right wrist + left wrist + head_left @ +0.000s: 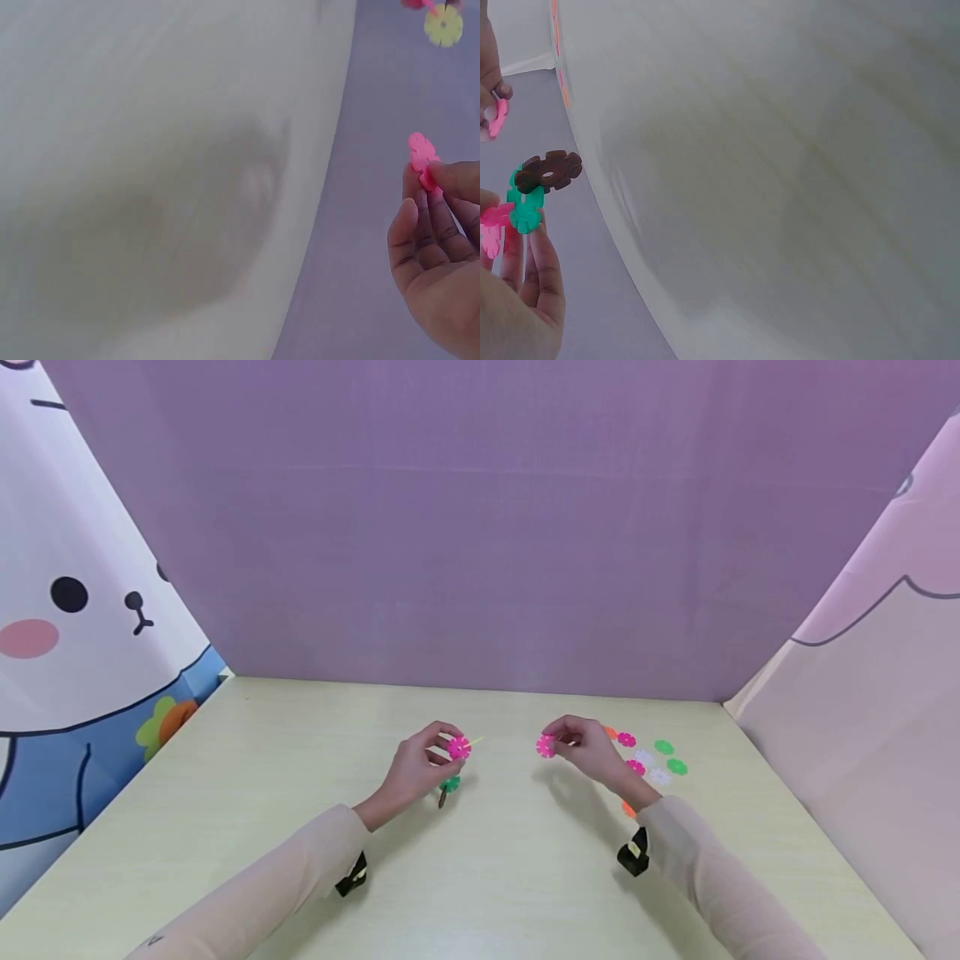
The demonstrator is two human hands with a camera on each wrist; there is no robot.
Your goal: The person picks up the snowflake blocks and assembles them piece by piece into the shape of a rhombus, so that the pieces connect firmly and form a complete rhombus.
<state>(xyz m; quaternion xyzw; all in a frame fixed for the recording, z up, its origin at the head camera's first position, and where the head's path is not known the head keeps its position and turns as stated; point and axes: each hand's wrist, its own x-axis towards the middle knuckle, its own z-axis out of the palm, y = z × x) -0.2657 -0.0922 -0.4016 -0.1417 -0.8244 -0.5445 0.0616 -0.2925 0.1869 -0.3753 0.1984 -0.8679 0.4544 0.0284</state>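
My left hand (412, 768) pinches a joined group of notched, flower-shaped plastic discs between thumb and fingers. In it, a pink disc (459, 747) faces the head camera, with a yellow disc (450, 31) slotted in on the right. Below hang a green disc (526, 214) and a brown disc (564, 166), linked to each other. A short way to the right, my right hand (592, 752) pinches a single pink disc (421, 150) at its edge, partly covered by the thumb. The two hands are apart, both raised above the table.
On the pale table (495, 877), to the right, lie several loose discs: green (677, 767), white (660, 776), magenta (626, 739) and orange (628, 810), some partly behind the right arm. A purple panel (480, 568) stands along the table's back edge, with printed cloths at both sides.
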